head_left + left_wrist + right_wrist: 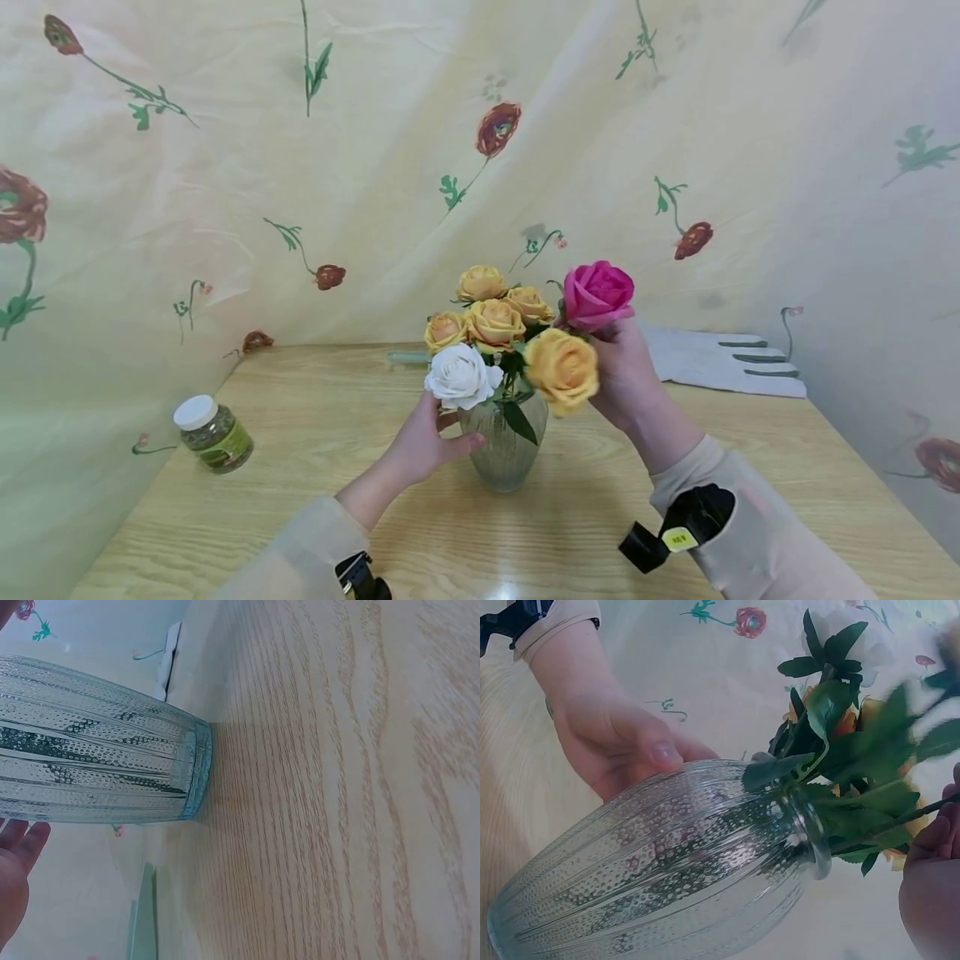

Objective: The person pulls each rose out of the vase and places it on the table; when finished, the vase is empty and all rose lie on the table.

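A clear ribbed glass vase [504, 458] stands upright on the table, with several yellow roses [495, 325] and a white rose [461, 377] at its mouth. My left hand [422, 442] holds the vase from its left, thumb against the front of the glass; the right wrist view shows that thumb touching the vase [667, 859]. On the other side, my right hand [630, 375] grips a stem [900, 820] just beneath a pink rose [598, 294]. That stem reaches into the vase's mouth. A large yellow rose [562, 369] partly covers the right fingers.
A white-lidded jar [217, 437] sits tilted in view at the table's left. Behind the right hand lies a flat white piece [723, 361] with dark slits. A pale green strip [407, 357] lies behind the vase, before a flower-printed cloth [390, 167].
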The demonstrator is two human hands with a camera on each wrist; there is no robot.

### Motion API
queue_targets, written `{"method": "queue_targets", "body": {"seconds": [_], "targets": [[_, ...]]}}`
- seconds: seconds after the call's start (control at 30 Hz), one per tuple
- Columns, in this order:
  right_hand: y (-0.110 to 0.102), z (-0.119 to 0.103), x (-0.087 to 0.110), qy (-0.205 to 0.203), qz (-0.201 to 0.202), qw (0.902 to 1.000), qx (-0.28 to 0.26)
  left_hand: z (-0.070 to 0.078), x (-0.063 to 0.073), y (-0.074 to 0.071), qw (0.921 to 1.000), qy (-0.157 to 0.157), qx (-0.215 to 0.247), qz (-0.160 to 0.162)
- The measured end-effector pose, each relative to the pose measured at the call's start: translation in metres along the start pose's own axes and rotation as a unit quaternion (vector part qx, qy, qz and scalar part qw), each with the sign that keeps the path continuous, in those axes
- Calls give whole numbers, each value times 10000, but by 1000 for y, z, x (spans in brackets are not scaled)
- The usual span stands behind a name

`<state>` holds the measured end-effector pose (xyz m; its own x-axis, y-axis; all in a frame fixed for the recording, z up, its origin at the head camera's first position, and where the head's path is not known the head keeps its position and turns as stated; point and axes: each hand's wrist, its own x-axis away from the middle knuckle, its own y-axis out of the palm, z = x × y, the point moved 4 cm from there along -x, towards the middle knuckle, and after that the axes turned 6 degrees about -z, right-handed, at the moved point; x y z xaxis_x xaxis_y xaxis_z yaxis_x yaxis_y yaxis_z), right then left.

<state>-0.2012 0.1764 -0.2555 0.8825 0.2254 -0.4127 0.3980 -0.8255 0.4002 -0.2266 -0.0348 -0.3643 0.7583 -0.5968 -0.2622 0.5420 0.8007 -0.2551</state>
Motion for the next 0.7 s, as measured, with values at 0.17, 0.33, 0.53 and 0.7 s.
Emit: {"method": "queue_targets", "body": {"seconds": [0.17, 0.33, 0.53, 0.7], "targets": [[5, -8, -2, -540, 139, 9984, 134, 1, 0, 0, 10000, -47, -13, -29], [-2, -6, -1, -499, 414, 9979, -14, 1, 0, 1, 10000, -64, 45, -24], [-8, -7, 1, -455, 850, 9950, -275, 0, -1, 2, 10000, -67, 46, -29], [-11, -12, 2, -715, 1081, 9901, -545, 0, -1, 1, 9999, -158, 41, -18]]}}
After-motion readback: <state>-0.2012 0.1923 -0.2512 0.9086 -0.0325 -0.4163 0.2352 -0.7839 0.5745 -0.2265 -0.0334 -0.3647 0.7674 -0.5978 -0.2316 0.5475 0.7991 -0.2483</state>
